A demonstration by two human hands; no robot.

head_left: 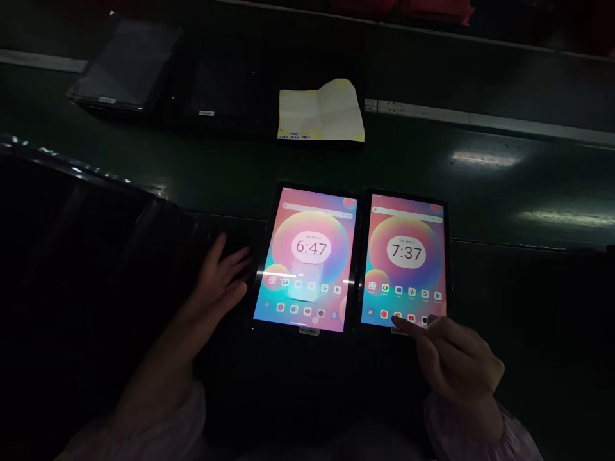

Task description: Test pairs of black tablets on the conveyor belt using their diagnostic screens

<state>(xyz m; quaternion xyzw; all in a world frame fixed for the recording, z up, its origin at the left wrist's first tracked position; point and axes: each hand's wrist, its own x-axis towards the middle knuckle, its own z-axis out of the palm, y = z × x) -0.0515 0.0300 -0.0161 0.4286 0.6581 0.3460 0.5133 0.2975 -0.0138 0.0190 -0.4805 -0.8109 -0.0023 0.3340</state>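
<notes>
Two lit tablets lie side by side. The left tablet [314,224] shows 6:47 over a colourful home screen, with a pale reflection across it. On the right tablet [406,221] the clock reads 7:37. My left hand [218,282] is open beside the left tablet's left edge, fingers spread and holding nothing. At the lower edge of the right tablet's screen is my right hand [459,358], its index finger stretched out over the bottom row of icons. Its other fingers are curled, with nothing held. Whether the fingertip presses the glass I cannot tell.
Behind the tablets, a creased yellow-edged paper [319,115] lies on the dark green surface. Farther left are a dark tablet [221,80] and a wrapped dark stack [127,64]. A shiny black cover or bag [81,205] fills the left side. Red items [435,9] sit at the far back.
</notes>
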